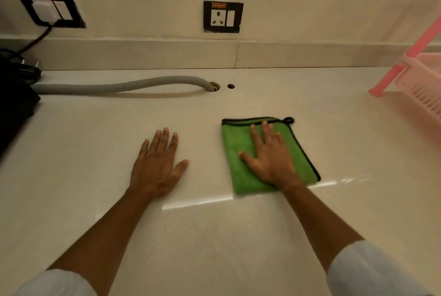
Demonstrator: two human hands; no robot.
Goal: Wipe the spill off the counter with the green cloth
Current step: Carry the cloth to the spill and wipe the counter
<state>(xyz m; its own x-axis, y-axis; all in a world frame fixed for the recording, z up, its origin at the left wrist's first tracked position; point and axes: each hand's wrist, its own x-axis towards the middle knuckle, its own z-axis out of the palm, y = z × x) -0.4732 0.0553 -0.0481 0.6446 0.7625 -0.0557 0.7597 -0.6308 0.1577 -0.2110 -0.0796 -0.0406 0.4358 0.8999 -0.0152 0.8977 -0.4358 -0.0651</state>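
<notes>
The green cloth, folded and edged in black with a small hanging loop, lies flat on the pale counter right of centre. My right hand rests palm down on top of it, fingers spread, pressing it onto the surface. My left hand lies flat on the bare counter to the left of the cloth, holding nothing. A shiny streak glints on the counter just right of the cloth's near corner; I cannot tell whether it is liquid or a reflection.
A grey corrugated hose runs along the back into a hole in the counter, with a second small hole beside it. A black appliance stands at the left edge. A pink plastic rack stands at the right. Two wall sockets sit above.
</notes>
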